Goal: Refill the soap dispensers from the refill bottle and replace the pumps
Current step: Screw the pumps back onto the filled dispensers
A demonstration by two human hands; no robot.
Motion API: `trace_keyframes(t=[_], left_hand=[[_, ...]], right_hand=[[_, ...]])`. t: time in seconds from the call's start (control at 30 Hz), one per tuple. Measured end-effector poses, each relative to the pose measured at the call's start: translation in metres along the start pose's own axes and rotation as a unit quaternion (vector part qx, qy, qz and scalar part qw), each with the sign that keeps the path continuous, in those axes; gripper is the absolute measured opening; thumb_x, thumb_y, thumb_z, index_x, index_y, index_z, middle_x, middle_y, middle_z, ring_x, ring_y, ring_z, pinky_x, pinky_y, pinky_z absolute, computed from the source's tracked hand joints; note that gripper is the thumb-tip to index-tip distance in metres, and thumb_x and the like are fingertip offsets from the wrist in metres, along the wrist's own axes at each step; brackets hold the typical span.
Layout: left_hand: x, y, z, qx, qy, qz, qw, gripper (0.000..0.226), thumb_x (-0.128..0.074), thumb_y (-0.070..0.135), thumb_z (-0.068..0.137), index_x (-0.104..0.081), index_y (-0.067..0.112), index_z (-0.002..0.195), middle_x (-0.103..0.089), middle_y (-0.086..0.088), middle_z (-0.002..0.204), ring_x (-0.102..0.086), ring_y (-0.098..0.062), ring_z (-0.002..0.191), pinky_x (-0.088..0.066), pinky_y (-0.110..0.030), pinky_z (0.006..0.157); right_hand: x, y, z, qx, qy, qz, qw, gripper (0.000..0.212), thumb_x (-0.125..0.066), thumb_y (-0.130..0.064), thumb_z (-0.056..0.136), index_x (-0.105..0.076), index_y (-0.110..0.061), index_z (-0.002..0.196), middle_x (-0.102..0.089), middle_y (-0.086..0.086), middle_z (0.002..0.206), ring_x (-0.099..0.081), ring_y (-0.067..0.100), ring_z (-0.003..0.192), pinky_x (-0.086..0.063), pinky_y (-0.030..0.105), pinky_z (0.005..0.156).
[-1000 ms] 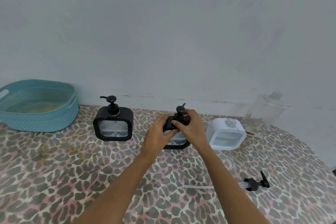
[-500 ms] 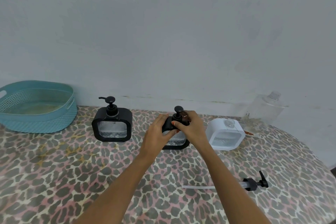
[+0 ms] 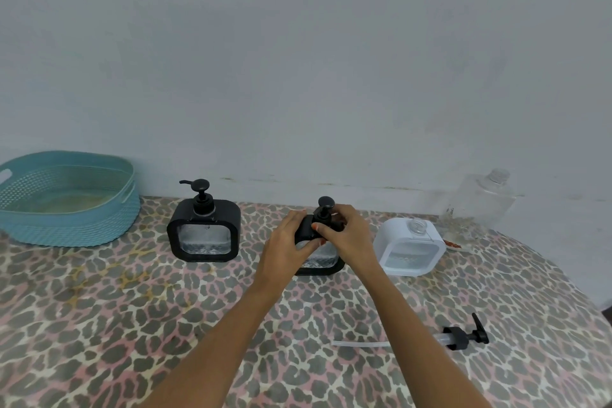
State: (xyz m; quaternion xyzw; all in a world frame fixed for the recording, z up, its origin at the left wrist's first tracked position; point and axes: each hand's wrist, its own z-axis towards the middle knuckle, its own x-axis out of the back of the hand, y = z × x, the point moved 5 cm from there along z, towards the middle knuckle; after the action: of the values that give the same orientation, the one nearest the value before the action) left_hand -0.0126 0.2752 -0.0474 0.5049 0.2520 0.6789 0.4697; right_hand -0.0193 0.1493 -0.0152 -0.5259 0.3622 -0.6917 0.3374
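Two bare forearms reach in from the near edge of the leopard-print surface (image 3: 99, 325) and meet at its middle. Near the right edge, closer than anything else, a loose pump (image 3: 463, 336) lies flat on its side, its clear tube pointing left toward the right forearm and its black head toward the right edge.

Farther in, the left hand (image 3: 281, 248) is wrapped around the left side of the middle black dispenser (image 3: 319, 262), thumb across its front, its grip closed on the body. The right hand (image 3: 347, 235) covers the dispenser's top right shoulder, fingers closed around the collar of its black pump (image 3: 325, 205), whose round head stands up above the fingertips. The dispenser stands upright, with a low layer of clear liquid showing through its window.

Left of it, apart from the hands, a second black dispenser (image 3: 203, 230) stands upright with its pump fitted. Just right of the hands, a white dispenser (image 3: 409, 247) stands with an open neck.

At the far right, against the wall (image 3: 298, 60), is a clear refill bottle (image 3: 486, 199). At the far left corner sits a teal basket (image 3: 71, 199).
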Motion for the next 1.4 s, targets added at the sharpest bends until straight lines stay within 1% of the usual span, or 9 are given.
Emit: trace_keyframes(t=[0.13,0.2,0.33,0.5,0.67,0.87,1.23,1.33,1.4], left_hand=[[0.0018,-0.0007,0.0006,0.002,0.008,0.001,1.0,0.043,-0.069,0.023,0.08,-0.055,0.011,0.119,-0.058,0.0,0.115,-0.057,-0.014,0.104,-0.049,-0.029,0.088],[0.0019,-0.0007,0.0013,0.006,0.008,0.001,1.0,0.045,-0.068,0.025,0.081,-0.054,0.011,0.121,-0.057,0.0,0.117,-0.056,-0.014,0.106,-0.048,-0.028,0.089],[0.001,-0.0008,0.0012,-0.001,0.007,0.001,1.0,0.045,-0.07,0.027,0.079,-0.055,0.012,0.118,-0.059,0.0,0.113,-0.057,-0.015,0.102,-0.05,-0.031,0.088],[0.0007,0.0001,0.0002,-0.003,0.006,0.0,1.0,0.041,-0.069,0.025,0.079,-0.056,0.012,0.116,-0.058,0.001,0.108,-0.057,-0.014,0.098,-0.05,-0.031,0.085],[0.0015,-0.0009,0.0006,-0.002,0.006,0.001,1.0,0.041,-0.068,0.025,0.08,-0.056,0.01,0.116,-0.059,-0.001,0.11,-0.057,-0.016,0.099,-0.05,-0.032,0.085],[0.0002,-0.003,0.0013,-0.003,0.001,0.004,1.0,0.042,-0.069,0.027,0.08,-0.056,0.011,0.116,-0.059,0.0,0.108,-0.058,-0.015,0.097,-0.051,-0.03,0.084],[-0.002,-0.0079,-0.0001,0.003,-0.001,0.02,1.0,0.046,-0.068,0.029,0.08,-0.054,0.01,0.12,-0.058,-0.002,0.114,-0.057,-0.017,0.103,-0.051,-0.035,0.088],[-0.0013,-0.0076,0.0013,0.004,-0.002,0.016,1.0,0.048,-0.068,0.032,0.08,-0.053,0.011,0.12,-0.058,-0.001,0.114,-0.057,-0.016,0.103,-0.05,-0.034,0.088],[-0.0011,-0.0073,0.0017,0.002,-0.002,0.015,1.0,0.048,-0.069,0.033,0.079,-0.054,0.011,0.119,-0.058,-0.001,0.113,-0.057,-0.016,0.101,-0.05,-0.032,0.087]], right_hand=[[-0.0064,-0.0029,0.0005,0.011,0.008,-0.023,1.0,0.039,-0.07,-0.019,0.079,-0.056,-0.013,0.115,-0.05,-0.003,0.106,-0.049,0.008,0.094,-0.038,0.007,0.078],[-0.0049,-0.0037,-0.0006,0.01,-0.022,0.008,1.0,0.045,-0.066,-0.012,0.081,-0.052,-0.019,0.123,-0.051,-0.006,0.114,-0.05,0.006,0.101,-0.041,0.013,0.086],[0.0015,-0.0026,-0.0038,0.008,-0.057,0.044,0.997,0.052,-0.056,0.002,0.082,-0.048,-0.02,0.129,-0.058,-0.006,0.112,-0.053,0.003,0.102,-0.04,-0.003,0.075],[0.0006,-0.0008,-0.0013,0.012,-0.008,0.009,1.0,0.041,-0.067,-0.005,0.08,-0.055,-0.007,0.119,-0.058,0.001,0.103,-0.051,0.008,0.093,-0.034,-0.007,0.069],[-0.004,-0.0036,-0.0001,0.021,-0.002,-0.02,1.0,0.033,-0.067,-0.011,0.081,-0.057,-0.007,0.113,-0.048,-0.001,0.102,-0.048,0.01,0.091,-0.034,-0.004,0.068],[0.0005,-0.0054,-0.0005,0.019,-0.058,0.025,0.998,0.045,-0.061,-0.001,0.082,-0.053,-0.014,0.124,-0.061,-0.003,0.106,-0.056,0.006,0.098,-0.038,-0.005,0.074],[-0.0031,-0.0002,0.0004,-0.007,-0.002,-0.001,1.0,0.039,-0.069,-0.007,0.079,-0.056,-0.004,0.115,-0.052,0.002,0.102,-0.049,0.009,0.089,-0.035,-0.006,0.065],[0.0005,-0.0019,0.0019,0.005,-0.036,-0.005,0.999,0.032,-0.067,-0.008,0.081,-0.059,-0.007,0.112,-0.055,0.001,0.102,-0.052,0.012,0.093,-0.039,0.0,0.073],[0.0015,-0.0017,0.003,0.005,-0.041,-0.012,0.999,0.028,-0.068,-0.01,0.08,-0.062,-0.008,0.107,-0.062,0.005,0.102,-0.057,0.016,0.095,-0.047,0.016,0.083]])
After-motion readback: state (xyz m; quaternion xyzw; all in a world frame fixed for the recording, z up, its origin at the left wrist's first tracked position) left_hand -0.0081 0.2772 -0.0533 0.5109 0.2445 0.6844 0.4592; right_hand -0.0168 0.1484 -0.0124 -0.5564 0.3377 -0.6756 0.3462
